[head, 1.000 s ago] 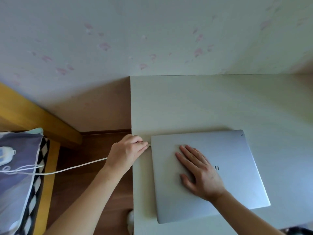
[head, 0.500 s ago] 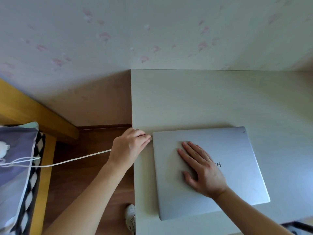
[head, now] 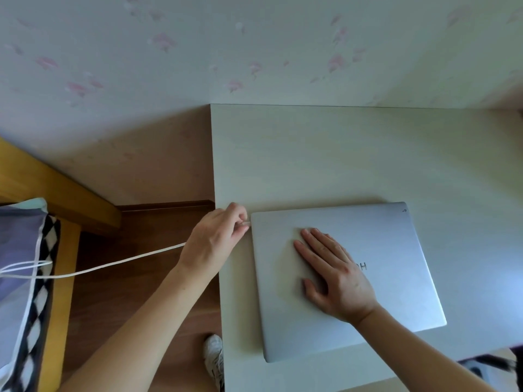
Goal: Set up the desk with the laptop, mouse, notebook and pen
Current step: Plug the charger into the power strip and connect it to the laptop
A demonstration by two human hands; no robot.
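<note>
A closed silver laptop (head: pixel 396 264) lies on the pale desk (head: pixel 325 154), near its front left corner. My right hand (head: pixel 334 274) rests flat on the lid, fingers spread and pointing left. My left hand (head: pixel 215 239) pinches the plug of a white charging cable (head: pixel 119 264) at the laptop's far left edge. The plug touches the laptop's side. The cable runs left across the gap to the bed. No mouse, notebook or pen is in view.
A wooden bed frame (head: pixel 56 190) with a patterned pillow (head: pixel 19 258) stands at the left. Brown floor (head: pixel 135 292) lies between bed and desk, with a white shoe (head: pixel 213 355) by the desk's edge. A flowered wall (head: pixel 254 52) backs the desk.
The view has tilted slightly. My left hand has pressed the plug closer against the laptop's left side. My right hand stays flat on the lid.
</note>
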